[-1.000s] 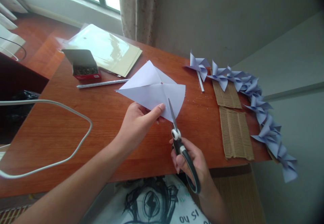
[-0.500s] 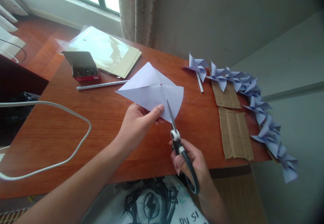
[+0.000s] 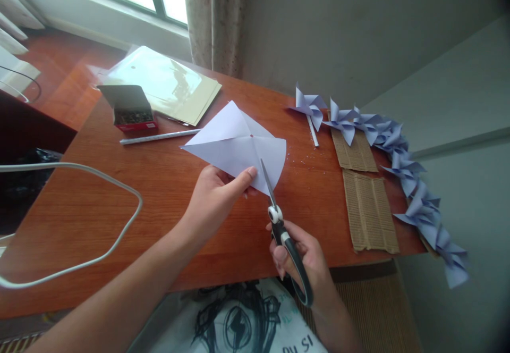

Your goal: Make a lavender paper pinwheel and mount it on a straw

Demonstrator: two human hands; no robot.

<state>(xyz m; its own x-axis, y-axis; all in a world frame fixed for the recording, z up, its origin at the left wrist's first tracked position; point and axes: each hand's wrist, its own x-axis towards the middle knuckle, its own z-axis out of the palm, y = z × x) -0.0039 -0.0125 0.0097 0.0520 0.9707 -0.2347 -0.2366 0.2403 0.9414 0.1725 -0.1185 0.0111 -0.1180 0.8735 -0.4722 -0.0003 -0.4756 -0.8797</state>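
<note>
At the bottom edge of the frame, the shirt (image 3: 239,326) is cut off, its lettering only partly readable. Right of bottom centre, the right hand (image 3: 305,254) grips the scissors (image 3: 275,216), some of its fingers hidden by the handles. One blade lies over the paper (image 3: 223,132) at the frame's centre; the other cannot be made out. The left hand (image 3: 217,196) pinches the paper's near edge, thumb on top, the other fingers mostly hidden underneath. The cable (image 3: 133,215) runs out past the left edge. On the surface (image 3: 191,257), the cardboard (image 3: 370,215) and overlapping, hard-to-count pinwheels (image 3: 424,209) lie at right. Left of centre, the paper hides one end of the stick (image 3: 159,137). Behind it, the open box (image 3: 135,125) partly covers the glare-washed folder (image 3: 191,95).
</note>
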